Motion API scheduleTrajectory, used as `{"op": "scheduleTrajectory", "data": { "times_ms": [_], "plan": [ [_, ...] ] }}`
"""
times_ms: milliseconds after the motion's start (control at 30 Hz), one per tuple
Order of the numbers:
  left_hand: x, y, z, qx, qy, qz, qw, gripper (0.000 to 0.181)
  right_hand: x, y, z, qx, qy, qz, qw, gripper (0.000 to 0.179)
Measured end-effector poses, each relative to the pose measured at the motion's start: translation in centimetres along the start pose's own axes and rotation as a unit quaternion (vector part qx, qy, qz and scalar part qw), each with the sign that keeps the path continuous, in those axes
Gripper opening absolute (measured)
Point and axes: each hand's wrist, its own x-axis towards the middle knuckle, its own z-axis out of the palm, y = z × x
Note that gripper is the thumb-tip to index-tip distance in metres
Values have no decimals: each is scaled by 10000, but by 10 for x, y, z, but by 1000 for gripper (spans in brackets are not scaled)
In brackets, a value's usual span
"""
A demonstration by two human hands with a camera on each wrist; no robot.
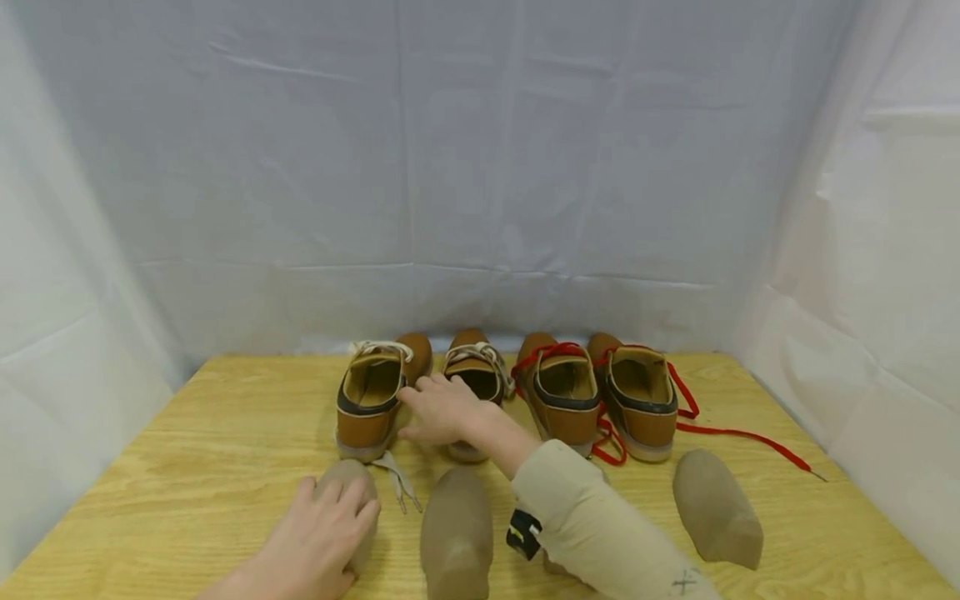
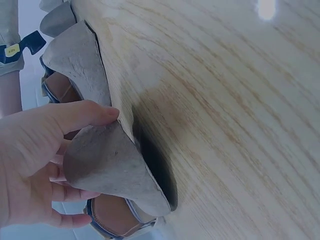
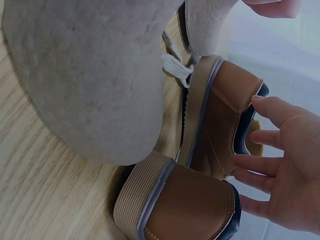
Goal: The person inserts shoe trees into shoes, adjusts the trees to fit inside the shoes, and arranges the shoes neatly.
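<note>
My left hand point(image 1: 322, 537) holds a grey-brown moulded shoe insert point(image 2: 110, 162) at the front left, thumb on one side and fingers round the other. In the left wrist view a dark gap shows under the insert's edge. My right hand point(image 1: 442, 410) reaches over to the leftmost brown shoe point(image 1: 360, 429), its fingers extended and apart. In the right wrist view its fingertips are right at that shoe's dark collar point(image 3: 243, 127). White laces point(image 1: 397, 482) from this shoe trail onto the table. A second white-laced shoe point(image 1: 468, 337) stands beside it, partly behind the right hand.
Two brown shoes with red laces, one inner point(image 1: 573, 421) and one outer point(image 1: 652, 429), stand to the right. A loose red lace point(image 1: 750, 437) stretches rightward. More inserts lie in front, one central point(image 1: 456, 533) and one far right point(image 1: 716, 508); another is mostly hidden by the right sleeve point(image 1: 600, 525).
</note>
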Motion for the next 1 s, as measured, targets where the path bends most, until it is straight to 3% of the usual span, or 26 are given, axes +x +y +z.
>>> {"op": "scheduleTrajectory", "data": {
  "times_ms": [333,567,867,1000],
  "plan": [
    [0,1,-1,-33,114,-39,9999,44,-2,-8,-2,1,-75,61,10000,55],
    [0,2,-2,155,222,-30,9996,49,5,-9,1,-94,-29,87,9999,56],
    [1,3,-7,55,370,-31,9993,44,8,-11,4,-181,95,9,9998,55],
    [1,4,-8,51,669,18,9977,39,8,-12,5,-234,91,45,9997,55]
  ]
}}
